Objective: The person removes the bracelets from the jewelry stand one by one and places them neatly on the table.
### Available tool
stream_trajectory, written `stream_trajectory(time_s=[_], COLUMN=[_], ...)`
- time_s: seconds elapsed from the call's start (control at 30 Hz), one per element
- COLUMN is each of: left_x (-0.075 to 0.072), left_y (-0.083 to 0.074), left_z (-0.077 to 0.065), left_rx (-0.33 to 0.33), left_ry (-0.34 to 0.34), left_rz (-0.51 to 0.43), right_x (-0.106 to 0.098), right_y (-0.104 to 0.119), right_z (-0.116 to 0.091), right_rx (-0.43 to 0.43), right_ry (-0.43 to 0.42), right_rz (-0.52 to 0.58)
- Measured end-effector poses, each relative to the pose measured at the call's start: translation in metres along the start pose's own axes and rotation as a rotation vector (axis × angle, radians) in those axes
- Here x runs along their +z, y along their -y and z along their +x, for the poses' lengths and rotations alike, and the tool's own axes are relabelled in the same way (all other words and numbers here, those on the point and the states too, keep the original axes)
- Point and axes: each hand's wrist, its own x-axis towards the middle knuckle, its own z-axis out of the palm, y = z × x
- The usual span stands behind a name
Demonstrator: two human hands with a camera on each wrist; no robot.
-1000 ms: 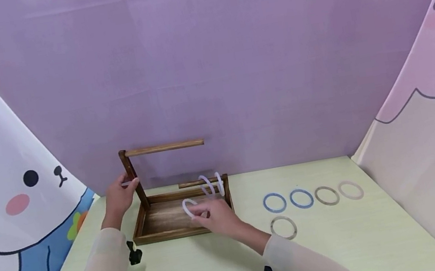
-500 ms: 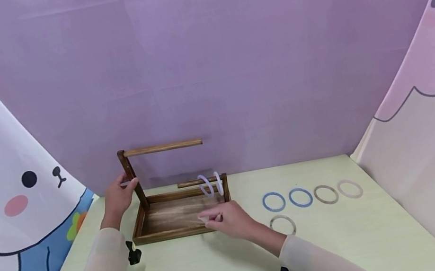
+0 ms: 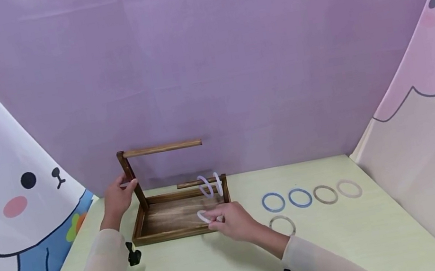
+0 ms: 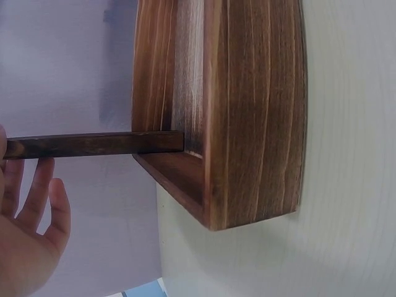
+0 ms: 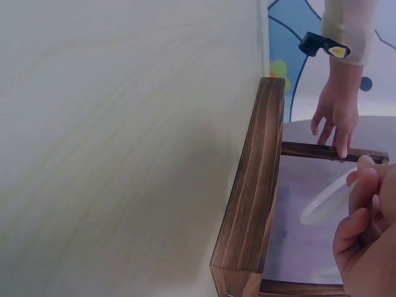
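A dark wooden stand [image 3: 174, 235] has a shallow tray, a tall left post [image 3: 139, 194] with a long upper bar, and a lower bar at the right. My left hand [image 3: 118, 201] holds the tall post between thumb and fingers; the left wrist view shows several fingers [image 4: 60, 213] beside it. Over the tray's front right part, my right hand [image 3: 234, 221] pinches a whitish bangle [image 3: 201, 216], partly hidden by the fingers and tilted in the right wrist view. Two pale bangles, one lilac [image 3: 202, 188] and one whiter [image 3: 219, 185], hang on the lower bar.
Right of the stand, two blue bangles [image 3: 264, 204], a grey-brown bangle [image 3: 316, 196] and a pinkish bangle [image 3: 340, 191] lie in a row on the pale table [image 3: 390, 241]. A marbled bangle [image 3: 294, 224] lies nearer, close by my right wrist. A purple cloth [image 3: 234, 80] hangs behind.
My right hand has moved right and slightly nearer with the whitish bangle, whose angle has changed. The left hand stays on the post, and the hanging bangles stay in place.
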Motion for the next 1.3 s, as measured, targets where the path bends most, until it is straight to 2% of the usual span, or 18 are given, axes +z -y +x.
stream_trajectory(time_s=[0.3, 0.63, 1.0, 1.3], left_x=[0.001, 0.001, 0.002, 0.002], left_y=[0.002, 0.004, 0.005, 0.003], left_z=[0.001, 0.002, 0.002, 0.003], left_rx=[0.023, 0.024, 0.021, 0.026], left_ry=[-0.015, -0.006, 0.003, -0.009], left_rz=[0.0, -0.009, -0.009, 0.011], right_x=[-0.004, -0.007, -0.027, -0.045], right_y=[-0.002, -0.012, -0.033, -0.051], right_z=[-0.004, -0.011, -0.034, -0.057], right_rx=[0.05, 0.079, 0.069, 0.059], right_ry=[0.008, 0.016, 0.011, 0.0], right_rz=[0.045, 0.045, 0.031, -0.03])
